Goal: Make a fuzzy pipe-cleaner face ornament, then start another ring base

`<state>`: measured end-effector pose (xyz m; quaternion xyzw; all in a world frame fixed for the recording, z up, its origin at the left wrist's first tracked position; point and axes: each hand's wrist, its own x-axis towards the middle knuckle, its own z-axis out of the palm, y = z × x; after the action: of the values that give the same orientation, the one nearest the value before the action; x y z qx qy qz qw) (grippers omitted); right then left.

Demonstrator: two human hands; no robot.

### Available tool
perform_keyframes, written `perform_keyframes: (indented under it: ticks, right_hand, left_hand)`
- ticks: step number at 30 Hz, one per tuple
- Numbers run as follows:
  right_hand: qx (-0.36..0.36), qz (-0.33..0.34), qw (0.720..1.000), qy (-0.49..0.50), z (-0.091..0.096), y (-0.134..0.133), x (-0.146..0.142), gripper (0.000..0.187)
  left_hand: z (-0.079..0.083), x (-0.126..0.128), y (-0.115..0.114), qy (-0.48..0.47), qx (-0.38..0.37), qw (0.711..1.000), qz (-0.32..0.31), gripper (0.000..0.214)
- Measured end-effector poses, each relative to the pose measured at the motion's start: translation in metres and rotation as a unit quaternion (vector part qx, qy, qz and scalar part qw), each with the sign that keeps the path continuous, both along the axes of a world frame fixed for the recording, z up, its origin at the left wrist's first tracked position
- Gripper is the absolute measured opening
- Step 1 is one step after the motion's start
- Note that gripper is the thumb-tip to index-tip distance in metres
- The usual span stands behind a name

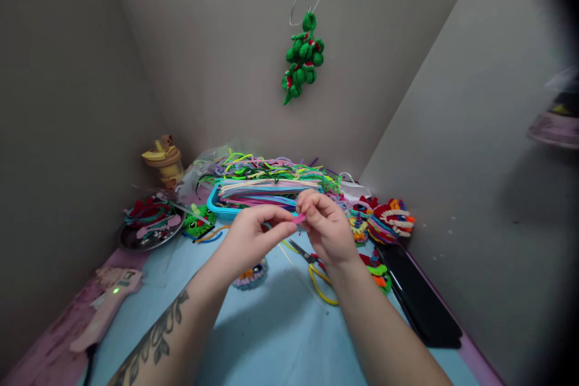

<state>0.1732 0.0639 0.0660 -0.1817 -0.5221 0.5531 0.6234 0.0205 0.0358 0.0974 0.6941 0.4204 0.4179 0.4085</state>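
Observation:
A small piece of pink pipe cleaner (299, 219) is pinched between my two hands above the middle of the table. Thumb and fingers of my left hand (265, 229) close on its left end. My right hand (326, 226) grips the other end, its fingers curled and partly hiding the piece. Below my left wrist lies a round fuzzy piece in pale blue, pink and orange (251, 277), partly covered by the arm. Scissors with yellow and red handles (316, 271) lie under my right hand, their blades apart. A thin white stick (302, 280) rests beside them.
A blue tray (221, 212) of pipe cleaners stands at the back. On the left are a metal bowl (149, 244), a green fuzzy figure (199, 221) and a pink glue gun (113, 304). A black phone-like slab (418, 295) lies right; a green ornament (305, 57) hangs above.

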Motion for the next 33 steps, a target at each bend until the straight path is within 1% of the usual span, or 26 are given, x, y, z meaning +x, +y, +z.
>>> perform_keyframes:
  ticks: [2,4,7,9,11,13,15,17,19,21,24,26,29,31,33]
  right_hand:
    - [0.007,-0.025,0.999,-0.02,0.0014,-0.0002,-0.0001,0.017]
    - [0.004,-0.021,0.999,-0.026,0.0023,-0.0007,-0.0005,0.018]
    - [-0.016,0.006,1.0,-0.015,0.0022,-0.0012,-0.001,0.018]
    - [-0.021,0.008,1.0,-0.016,0.0013,-0.0011,-0.0008,0.017]
    - [-0.024,0.0,0.999,-0.032,0.0,-0.0008,-0.0003,0.013]
    - [-0.019,-0.009,0.998,-0.062,-0.0011,-0.0006,0.0001,0.012]
    - [-0.003,-0.031,0.995,-0.099,-0.0015,-0.001,0.0,0.011]
    - [0.018,-0.072,0.988,-0.134,-0.0013,-0.002,-0.0004,0.011]
    - [0.033,-0.106,0.98,-0.165,-0.0011,-0.0028,-0.0006,0.014]
    - [0.033,-0.121,0.976,-0.179,-0.0015,-0.0027,-0.0003,0.015]
    - [0.004,-0.111,0.98,-0.167,-0.0028,-0.0009,0.0007,0.018]
    - [-0.025,-0.081,0.986,-0.144,-0.0031,0.0004,0.0011,0.021]
    - [-0.063,-0.014,0.992,-0.107,-0.0016,0.0008,0.0011,0.025]
    - [-0.07,0.031,0.994,-0.08,-0.0002,0.0,0.0,0.027]
    - [-0.063,0.063,0.995,-0.048,0.0007,-0.0016,-0.0027,0.027]
  left_hand:
    - [0.0018,0.0,-0.001,0.034,0.063,0.997,0.031,0.016]
    - [0.0024,0.0005,-0.0012,0.051,0.094,0.994,0.031,0.016]
    - [0.0018,0.0011,-0.0007,0.052,0.085,0.995,0.02,0.018]
    - [0.0009,0.0009,0.0002,0.049,0.078,0.995,0.023,0.017]
    - [-0.0002,0.0001,0.0011,0.047,0.093,0.994,0.035,0.015]
    - [-0.0014,-0.0006,0.0016,0.05,0.124,0.99,0.052,0.013]
    - [-0.0028,-0.0009,0.0016,0.06,0.16,0.983,0.072,0.011]
    - [-0.0042,-0.0005,0.0011,0.076,0.191,0.975,0.085,0.01]
    - [-0.0053,0.0001,0.0005,0.091,0.206,0.97,0.088,0.01]
    - [-0.0057,0.0003,0.0004,0.101,0.202,0.97,0.087,0.009]
    - [-0.0052,-0.0009,0.0011,0.104,0.182,0.974,0.086,0.011]
    - [-0.0048,-0.0024,0.002,0.098,0.175,0.976,0.086,0.011]
    - [-0.0048,-0.004,0.004,0.074,0.155,0.981,0.086,0.008]
    - [-0.0051,-0.0036,0.0055,0.024,0.106,0.992,0.068,0.008]
    - [-0.0052,-0.0021,0.0067,-0.054,0.038,0.997,0.027,0.011]
